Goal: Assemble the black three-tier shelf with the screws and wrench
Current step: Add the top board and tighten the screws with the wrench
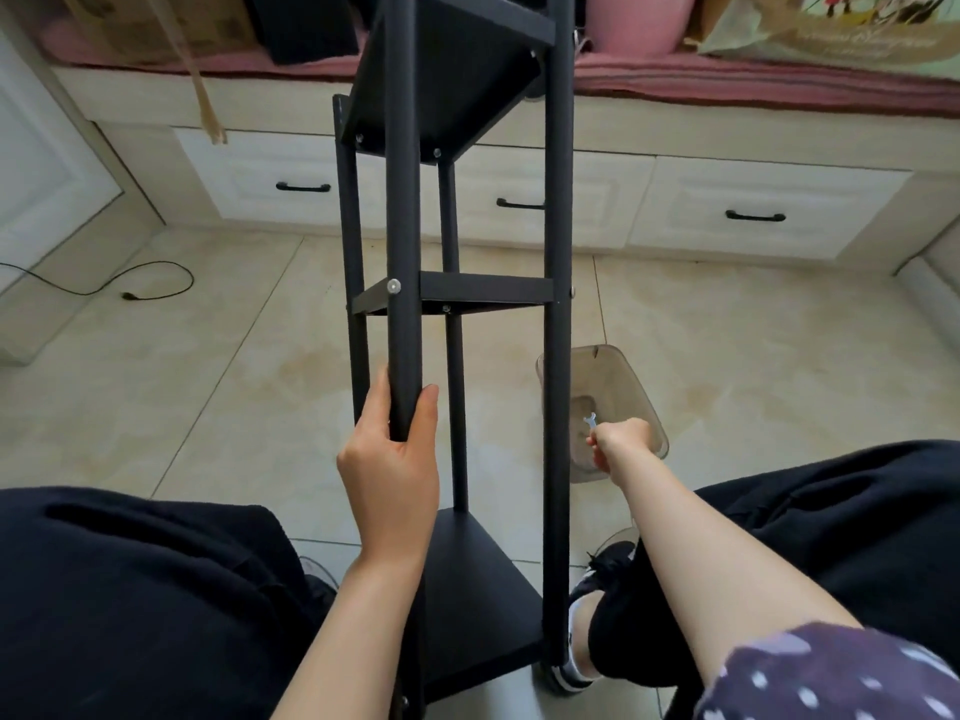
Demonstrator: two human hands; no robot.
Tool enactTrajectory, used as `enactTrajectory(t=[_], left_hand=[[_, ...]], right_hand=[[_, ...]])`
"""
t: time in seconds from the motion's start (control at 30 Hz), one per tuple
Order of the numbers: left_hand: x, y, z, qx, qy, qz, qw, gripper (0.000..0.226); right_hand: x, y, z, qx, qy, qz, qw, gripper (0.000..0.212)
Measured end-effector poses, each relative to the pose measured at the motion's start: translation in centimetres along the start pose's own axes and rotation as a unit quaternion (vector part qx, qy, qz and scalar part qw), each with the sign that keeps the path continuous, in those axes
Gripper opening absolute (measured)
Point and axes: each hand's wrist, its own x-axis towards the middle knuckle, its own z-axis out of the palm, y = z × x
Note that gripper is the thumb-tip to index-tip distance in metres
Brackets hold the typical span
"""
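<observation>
Soft, even daylight fills the room, bright on the pale floor tiles [249, 387], with only faint shadows. The black shelf [483, 589] shows little surface detail. Wide-angle distortion bends the drawers [769, 210] behind it. Slight softness throughout; no strong glare.

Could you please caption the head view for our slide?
Left hand steadies the black shelf; right hand holds a wrench over the clear bin.

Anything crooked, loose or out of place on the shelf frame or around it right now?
Nothing stands out. The shelf has all three tiers seated between its posts. The left hand grips a front post; the right hand holds the wrench over the clear bin.
</observation>
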Motion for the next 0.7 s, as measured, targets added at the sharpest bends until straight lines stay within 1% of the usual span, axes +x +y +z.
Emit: enactTrajectory(t=[0.07,0.17,0.23,0.27,0.33,0.4,0.5,0.57,0.63,0.67,0.7], left_hand=[[0.0,0.0,0.0,-0.001,0.000,-0.002,1.000,0.044],[0.1,-0.1,-0.1,-0.002,-0.002,-0.001,1.000,0.042],[0.1,-0.2,0.0,-0.005,-0.004,-0.002,1.000,0.044],[0.1,-0.3,0.1,-0.007,-0.004,-0.003,1.000,0.046],[0.1,-0.2,0.3,-0.014,-0.006,-0.002,1.000,0.048],[-0.1,-0.1,0.4,-0.018,-0.012,-0.004,1.000,0.043],[-0.5,0.2,0.8,-0.021,-0.018,-0.016,0.999,0.038],[-0.8,0.4,1.0,-0.018,-0.017,-0.013,1.000,0.037],[-0.9,0.3,0.9,-0.021,-0.016,-0.008,1.000,0.038],[-0.9,0.2,0.8,-0.022,-0.018,-0.006,1.000,0.036],[-0.9,0.0,0.7,-0.022,-0.022,-0.007,1.000,0.035]], right_hand=[[1.0,-0.5,0.0,-0.015,0.000,0.002,1.000,0.013],[1.7,-1.1,0.2,-0.009,-0.022,-0.003,1.000,0.016],[1.6,-1.2,0.5,-0.001,-0.028,-0.019,0.999,0.010],[1.4,-1.2,0.6,0.014,-0.027,-0.037,0.999,0.009],[0.5,-1.8,0.7,0.048,-0.035,-0.086,0.995,0.016],[-1.2,-3.4,0.6,0.066,-0.055,-0.133,0.987,0.016],[-4.2,-7.5,0.4,0.072,-0.079,-0.198,0.974,0.014],[-6.4,-10.2,-0.3,0.045,-0.100,-0.252,0.961,0.016],[-8.2,-12.2,-1.4,-0.043,-0.105,-0.330,0.937,0.020],[-9.0,-12.8,-2.2,-0.092,-0.101,-0.357,0.924,0.025],[-9.8,-13.4,-3.1,-0.123,-0.104,-0.361,0.919,0.030]])
